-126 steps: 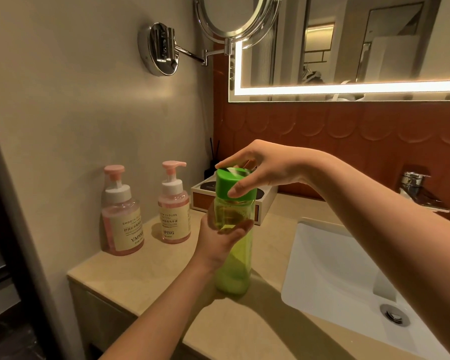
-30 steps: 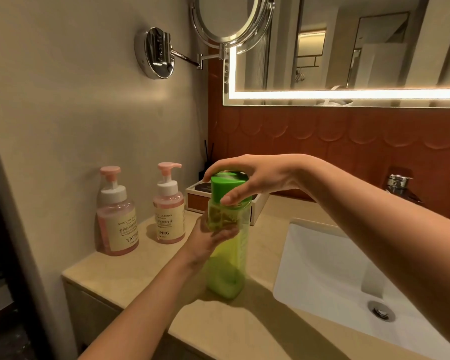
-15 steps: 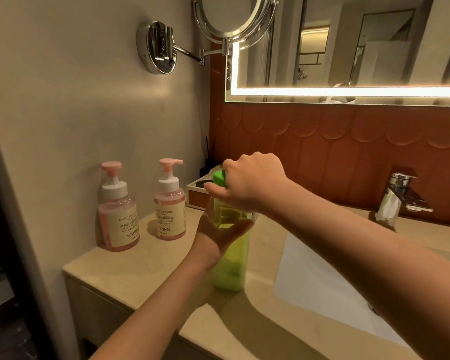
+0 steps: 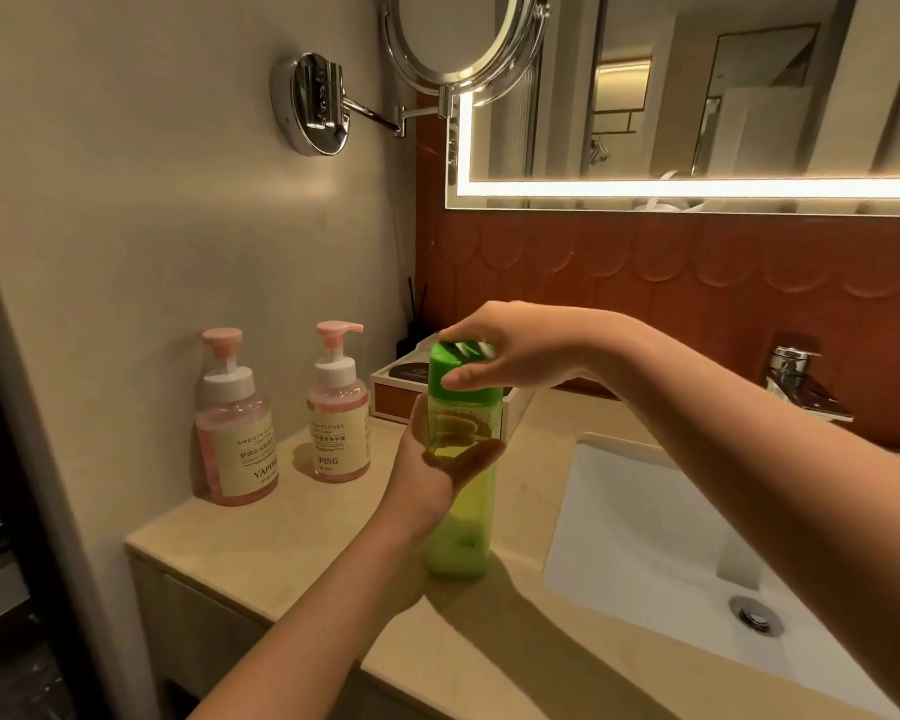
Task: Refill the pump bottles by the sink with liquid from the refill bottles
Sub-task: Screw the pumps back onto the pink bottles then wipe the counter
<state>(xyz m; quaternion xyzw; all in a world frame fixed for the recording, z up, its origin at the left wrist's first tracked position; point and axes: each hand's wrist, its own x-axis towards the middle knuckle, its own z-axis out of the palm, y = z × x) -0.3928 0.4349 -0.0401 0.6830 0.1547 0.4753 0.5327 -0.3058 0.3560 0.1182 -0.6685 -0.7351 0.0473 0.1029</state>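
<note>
A tall green refill bottle [image 4: 461,532] stands upright on the beige counter [image 4: 292,543] just left of the sink. My left hand [image 4: 432,459] grips its body around the middle. My right hand [image 4: 494,350] reaches in from the right, and its thumb and fingers curl round the green cap [image 4: 450,363] on top. Two pink pump bottles stand against the left wall: the larger pump bottle [image 4: 235,433] to the left and the smaller pump bottle [image 4: 338,413] to its right. Both have their pump heads on.
A white sink basin [image 4: 645,553] with a drain lies to the right, with a chrome faucet [image 4: 796,376] behind it. A white-edged tray [image 4: 391,387] sits at the back of the counter behind the green bottle. A swing-arm mirror [image 4: 448,33] hangs overhead.
My right hand has turned on the green cap, from a fist over it half a second ago to fingers spread round it. The left hand keeps its grip; the bottle stays put.
</note>
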